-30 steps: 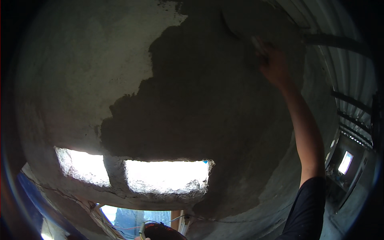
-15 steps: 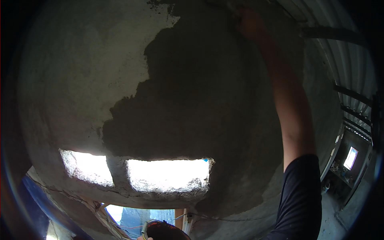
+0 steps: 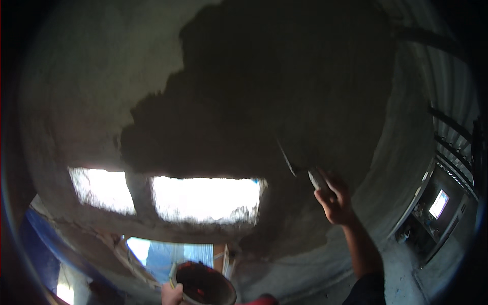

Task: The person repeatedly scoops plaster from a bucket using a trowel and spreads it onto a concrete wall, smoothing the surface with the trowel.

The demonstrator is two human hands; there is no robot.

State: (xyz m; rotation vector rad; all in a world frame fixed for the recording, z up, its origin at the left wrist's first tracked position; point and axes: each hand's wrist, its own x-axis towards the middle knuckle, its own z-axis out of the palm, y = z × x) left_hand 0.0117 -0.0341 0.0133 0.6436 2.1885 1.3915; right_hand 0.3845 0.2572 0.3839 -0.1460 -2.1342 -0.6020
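Observation:
My right hand [image 3: 336, 202] is closed around the pale handle of a plastering trowel [image 3: 286, 156]. The trowel's thin blade shows nearly edge-on in front of the wall; whether it touches the wall I cannot tell. A dark, damp-looking coat of plaster [image 3: 244, 112] covers the middle and right of the wall [image 3: 112, 66], with a ragged left border against paler grey. Low in the picture, my left hand [image 3: 172, 294] grips the near-left rim of a round bucket [image 3: 231, 293]. The bucket's inside is dark with small reddish spots, and its contents are hard to make out.
Two bright openings [image 3: 206, 199] pierce the wall, with a window or doorway [image 3: 178, 258] below them. Corrugated roofing and dark beams [image 3: 452, 120] run along the right. Beyond lies another room with a small bright window [image 3: 439, 204]. Something red [image 3: 262, 301] shows at the bottom edge.
My right hand has come down from high on the wall to beside the plaster's lower right, trowel in view. The bucket and my left hand now show more fully as the view has tilted down.

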